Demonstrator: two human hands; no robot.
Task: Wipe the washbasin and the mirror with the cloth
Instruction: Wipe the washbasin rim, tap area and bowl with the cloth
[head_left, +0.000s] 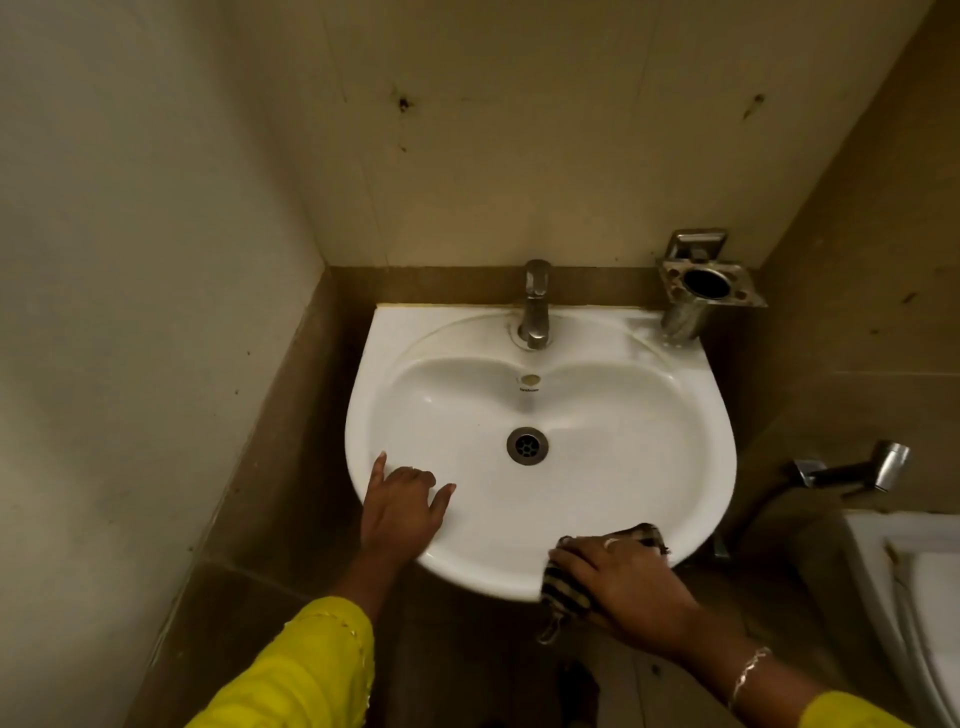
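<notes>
A white washbasin (623, 415) hangs on the tiled wall, with a metal drain (527, 445) in its bowl and a steel tap (535, 306) at the back. My right hand (623, 582) presses a dark striped cloth (569, 584) onto the basin's front right rim. My left hand (402, 506) rests flat on the front left rim, fingers spread, holding nothing. No mirror is in view.
A steel tumbler holder (701, 291) is fixed to the wall above the basin's back right corner. A hand spray (862, 470) hangs on the right wall. A white toilet (914, 597) stands at the right edge. A plain wall (130, 312) closes the left side.
</notes>
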